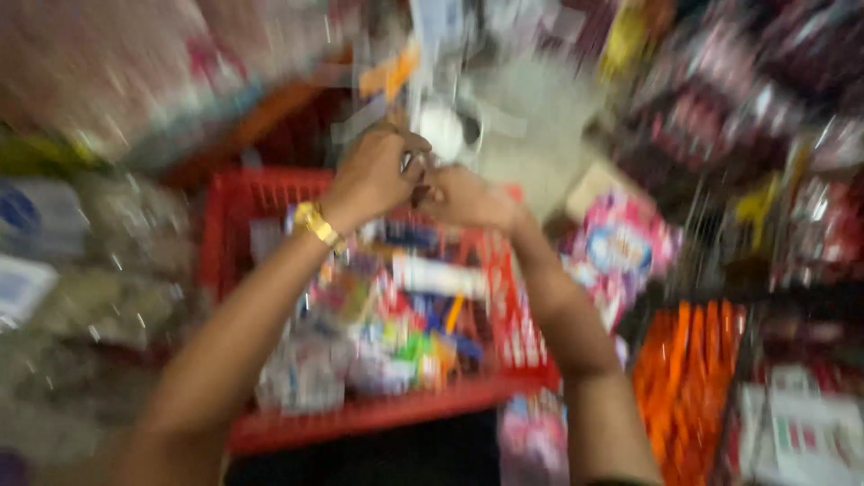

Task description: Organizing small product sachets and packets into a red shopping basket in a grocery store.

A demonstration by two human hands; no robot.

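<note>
The frame is heavily motion-blurred. My left hand (pixel 378 171), with a yellow band on the wrist, and my right hand (pixel 463 198) meet above the far edge of a red plastic basket (pixel 378 414). Their fingers pinch together on a small object between them that is too blurred to identify. The basket below holds several colourful packets (pixel 387 333). Just beyond my hands hang clear plastic-wrapped items (pixel 445 126).
Packaged goods crowd every side: pale bagged items (pixel 99 288) at the left, dark red packets (pixel 720 99) at the upper right, a pink and white packet (pixel 621 243) beside the basket, and orange striped packs (pixel 688 378) at the lower right.
</note>
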